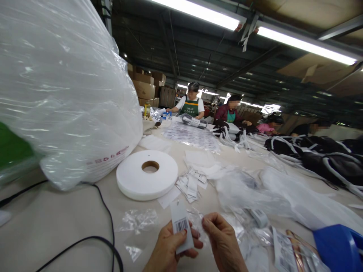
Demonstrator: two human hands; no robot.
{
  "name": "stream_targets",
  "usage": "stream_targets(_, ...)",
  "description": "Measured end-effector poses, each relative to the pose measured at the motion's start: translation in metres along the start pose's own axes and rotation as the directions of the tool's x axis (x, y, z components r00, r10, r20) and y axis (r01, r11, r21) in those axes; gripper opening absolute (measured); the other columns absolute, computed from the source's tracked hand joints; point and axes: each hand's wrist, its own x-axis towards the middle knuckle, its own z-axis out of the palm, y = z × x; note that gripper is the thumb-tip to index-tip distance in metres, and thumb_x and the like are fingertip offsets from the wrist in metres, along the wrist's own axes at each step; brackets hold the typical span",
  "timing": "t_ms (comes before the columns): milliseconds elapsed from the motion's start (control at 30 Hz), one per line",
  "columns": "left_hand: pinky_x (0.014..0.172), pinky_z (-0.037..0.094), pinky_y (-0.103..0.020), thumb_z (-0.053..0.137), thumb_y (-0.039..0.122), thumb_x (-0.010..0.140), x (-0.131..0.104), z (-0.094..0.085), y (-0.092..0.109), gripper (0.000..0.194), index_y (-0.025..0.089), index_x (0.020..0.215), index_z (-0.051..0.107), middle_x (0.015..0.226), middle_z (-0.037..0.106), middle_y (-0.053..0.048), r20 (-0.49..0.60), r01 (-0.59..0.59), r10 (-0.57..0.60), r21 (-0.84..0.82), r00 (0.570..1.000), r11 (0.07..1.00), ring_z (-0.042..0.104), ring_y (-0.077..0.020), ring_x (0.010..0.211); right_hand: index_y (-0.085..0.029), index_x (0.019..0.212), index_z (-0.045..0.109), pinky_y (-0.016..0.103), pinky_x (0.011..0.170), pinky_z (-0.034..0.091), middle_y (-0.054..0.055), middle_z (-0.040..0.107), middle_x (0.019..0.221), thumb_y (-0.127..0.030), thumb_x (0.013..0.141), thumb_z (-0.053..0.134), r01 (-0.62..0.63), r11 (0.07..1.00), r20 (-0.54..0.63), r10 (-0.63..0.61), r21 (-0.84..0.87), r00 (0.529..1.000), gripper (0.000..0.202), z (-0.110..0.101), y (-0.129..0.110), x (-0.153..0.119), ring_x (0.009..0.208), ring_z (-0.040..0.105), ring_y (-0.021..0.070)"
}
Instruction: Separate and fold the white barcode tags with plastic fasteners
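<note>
My left hand (172,245) is closed on a white hang tag (182,226) with a printed barcode, the thumb pressed on its front. Close by on the right, the thumb and forefinger of my right hand (222,240) are pinched together. Thin clear plastic (195,217) shows between the two hands; whether the right fingertips grip it is hard to make out. Beyond the hands lies a loose pile of printed white tags (192,184), beside a large flat roll of white tape (133,179). Small clear plastic bags (137,221) lie left of my left hand.
A bulky plastic-wrapped bundle (70,94) rises on the left. Black cord (109,211) runs across the table (79,223). Clear bags (246,189) and a blue object (337,245) are on the right. Black goods with white straps (331,162) lie farther back, near several co-workers.
</note>
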Motion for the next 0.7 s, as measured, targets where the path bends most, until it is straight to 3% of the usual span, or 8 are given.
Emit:
stream_targets(233,0.049,0.046,-0.023,0.067,0.018,0.062,-0.004,0.005,0.008,0.019,0.010,0.078,0.061,0.066,0.068,-0.008,-0.073,0.013,-0.015,-0.025,0.997,1.000,0.064,-0.0178,0.059,-0.022,0.074,0.070,0.030,0.067,0.046,0.001,0.071,0.068,-0.037,0.047,0.083,0.029,0.999,0.000,-0.029,-0.013,1.000,0.033,-0.005,0.010,-0.012,0.065,0.062,0.0180)
stream_targets(400,0.050,0.047,-0.024,0.066,0.018,0.064,-0.006,0.006,0.006,0.017,0.011,0.079,0.060,0.065,0.067,-0.006,-0.057,0.012,-0.014,-0.026,0.998,1.000,0.064,-0.0177,0.059,-0.022,0.066,0.073,0.034,0.071,0.048,0.004,0.073,0.068,-0.036,0.054,0.079,0.057,0.991,0.009,-0.056,-0.122,0.998,0.020,-0.012,0.013,-0.017,0.069,0.063,0.0220)
stream_targets(567,0.050,0.047,-0.023,0.061,0.017,0.067,-0.005,0.005,0.004,0.015,0.010,0.081,0.059,0.068,0.066,-0.007,-0.034,0.019,-0.019,-0.003,0.999,1.000,0.064,-0.0177,0.062,-0.023,0.061,0.073,0.027,0.071,0.047,0.000,0.069,0.062,-0.035,0.058,0.076,0.120,0.972,-0.006,-0.124,-0.202,0.992,0.013,-0.011,0.008,-0.019,0.069,0.061,0.0191)
stream_targets(700,0.050,0.048,-0.024,0.059,0.015,0.068,-0.005,0.003,0.010,0.014,0.011,0.082,0.060,0.077,0.067,-0.008,-0.072,0.021,-0.019,0.028,0.997,0.999,0.065,-0.0175,0.062,-0.024,0.061,0.073,0.027,0.067,0.047,0.000,0.069,0.067,-0.035,0.056,0.077,0.101,0.976,-0.053,-0.113,-0.195,0.992,0.013,-0.010,0.003,-0.024,0.069,0.061,0.0191)
